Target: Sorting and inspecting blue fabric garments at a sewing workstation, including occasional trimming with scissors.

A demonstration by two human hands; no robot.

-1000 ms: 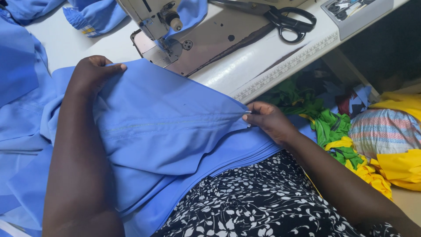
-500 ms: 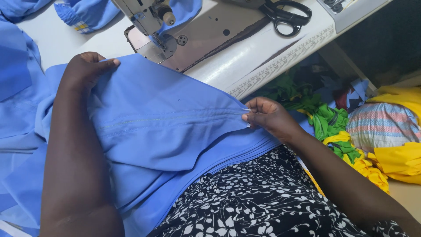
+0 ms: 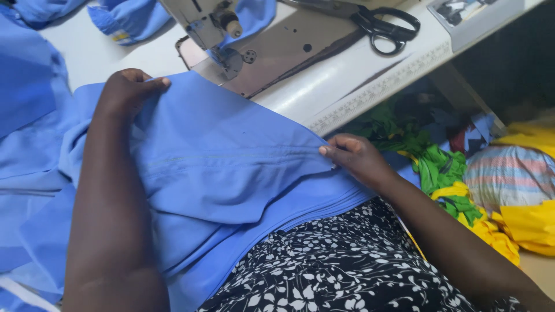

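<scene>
Here, in the head view, both hands stretch a blue fabric (image 3: 231, 173) across the lap, a stitched seam running between them. The left hand (image 3: 130, 92) pinches the cloth's far edge at about ten o'clock; the right hand (image 3: 358, 159) nips the seam end at three o'clock, fingers closed on it. Even tension along the seam, judged from its straight line, keeps it flat. The sewing machine (image 3: 214, 29) sits at twelve o'clock on the table (image 3: 347, 86), with scissors (image 3: 384, 26) at one o'clock. The fabric's lower folds possibly hide more layers.
</scene>
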